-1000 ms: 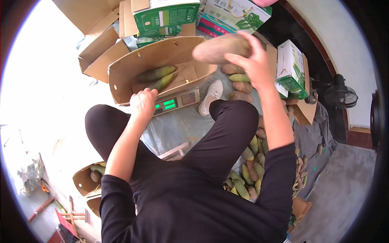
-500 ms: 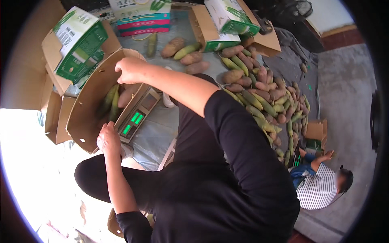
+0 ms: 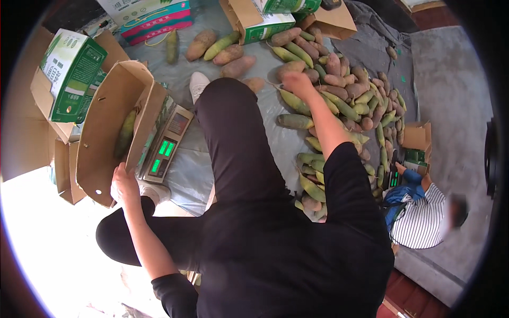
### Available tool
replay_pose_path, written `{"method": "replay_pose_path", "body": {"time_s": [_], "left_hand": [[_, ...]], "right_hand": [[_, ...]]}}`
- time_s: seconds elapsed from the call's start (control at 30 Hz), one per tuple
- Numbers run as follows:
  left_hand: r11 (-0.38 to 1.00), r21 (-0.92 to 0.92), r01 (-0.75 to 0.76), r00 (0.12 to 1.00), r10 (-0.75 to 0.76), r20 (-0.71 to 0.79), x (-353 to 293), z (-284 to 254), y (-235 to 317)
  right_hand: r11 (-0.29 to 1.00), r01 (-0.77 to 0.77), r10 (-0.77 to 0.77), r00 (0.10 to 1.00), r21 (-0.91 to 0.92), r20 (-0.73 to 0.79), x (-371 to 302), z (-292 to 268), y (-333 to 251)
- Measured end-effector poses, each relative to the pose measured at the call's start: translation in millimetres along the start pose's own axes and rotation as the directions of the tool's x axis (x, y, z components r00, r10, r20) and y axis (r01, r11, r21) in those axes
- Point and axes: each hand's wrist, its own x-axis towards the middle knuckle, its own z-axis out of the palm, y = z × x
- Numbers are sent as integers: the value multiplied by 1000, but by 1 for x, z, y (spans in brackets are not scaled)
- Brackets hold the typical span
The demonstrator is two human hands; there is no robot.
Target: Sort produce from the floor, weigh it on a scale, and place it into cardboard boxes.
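Note:
My left hand (image 3: 124,185) is closed on the near edge of an opened cardboard box (image 3: 90,159). The box stands on a digital scale (image 3: 168,143) with lit green figures, and its flaps rise around the opening. Inside, a long green radish (image 3: 125,133) shows, while the rest of the contents is mostly hidden by the walls. Far to the right, my right hand (image 3: 298,85) is over the edge of a vegetable pile, next to a reddish-brown root (image 3: 290,68). Its fingers are blurred and partly hidden, so a hold cannot be made out.
The pile (image 3: 344,98) mixes green radishes and reddish-brown roots on a plastic sheet (image 3: 183,183). Several loose ones lie beyond my knee. Green-and-white cartons (image 3: 74,79) stand at left and back. A person in a striped shirt (image 3: 419,220) sits at right beside another scale.
My right hand has left the box and swung right to the pile. My left hand stays on the box's edge. The whole view has shifted.

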Motion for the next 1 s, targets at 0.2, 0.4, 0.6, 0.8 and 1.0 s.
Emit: {"method": "replay_pose_path", "body": {"time_s": [0.2, 0.4, 0.6, 0.8, 1.0], "left_hand": [[1000, 4, -21, 998, 21, 55, 3, 10, 1], [999, -16, -30, 999, 30, 18, 1, 8, -12], [999, -1, -41, 999, 41, 0, 0, 5, -5], [997, -25, -69, 996, 67, -61, 1, 18, -13], [997, 62, 52, 999, -52, -4, -8, 1, -10]], "right_hand": [[860, -383, 454, 876, -338, 164, -156, 53, 127], [783, -456, 587, 766, -424, 261, -208, 64, 108], [508, -610, 663, 728, -609, -177, -186, -16, 109], [274, -639, 716, 634, -718, -291, -199, -82, 130], [170, -669, 881, 432, -724, -192, -196, -84, 102]]}}
